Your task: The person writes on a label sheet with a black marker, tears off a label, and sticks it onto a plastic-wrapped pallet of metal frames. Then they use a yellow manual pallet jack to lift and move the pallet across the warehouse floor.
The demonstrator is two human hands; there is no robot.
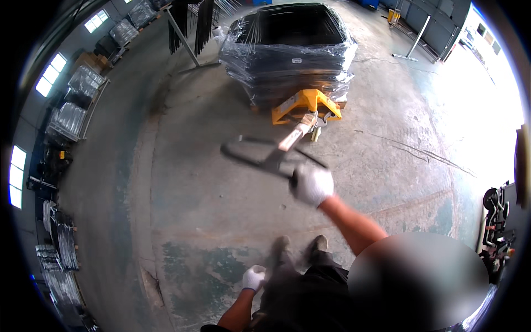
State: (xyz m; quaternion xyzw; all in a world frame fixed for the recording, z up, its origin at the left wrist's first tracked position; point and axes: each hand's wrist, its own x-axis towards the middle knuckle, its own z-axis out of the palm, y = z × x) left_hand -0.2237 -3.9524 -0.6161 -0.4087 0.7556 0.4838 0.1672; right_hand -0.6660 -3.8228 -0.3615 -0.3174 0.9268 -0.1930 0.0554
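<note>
- The yellow metal pallet jack (310,100) stands ahead of you on the grey concrete floor (193,127), at the near side of a load; its body slopes down to both sides from a raised middle, with a pale wheel (316,134) beneath.
- Its long shaft (298,131), whitish with tan patches, leans toward you and ends in a black, open-looped handle (242,157), blurred at its left end.
- Your white-gloved right hand (313,185) has its fingers wrapped around the right end of that handle.
- Your white-gloved left hand (254,277) hangs low beside your dark-trousered leg; its fingers look curled, but you cannot tell whether they close fully.
- Just behind the jack's body sits a broad, dark stack wrapped in shiny clear film (287,63), with a small white label on its near face.
- Beyond it to the left, long black strips (203,27) hang by a grey metal stand (185,41).
- Farther out, film-wrapped bundles (71,117) line the left wall below bright windows (51,74).
</note>
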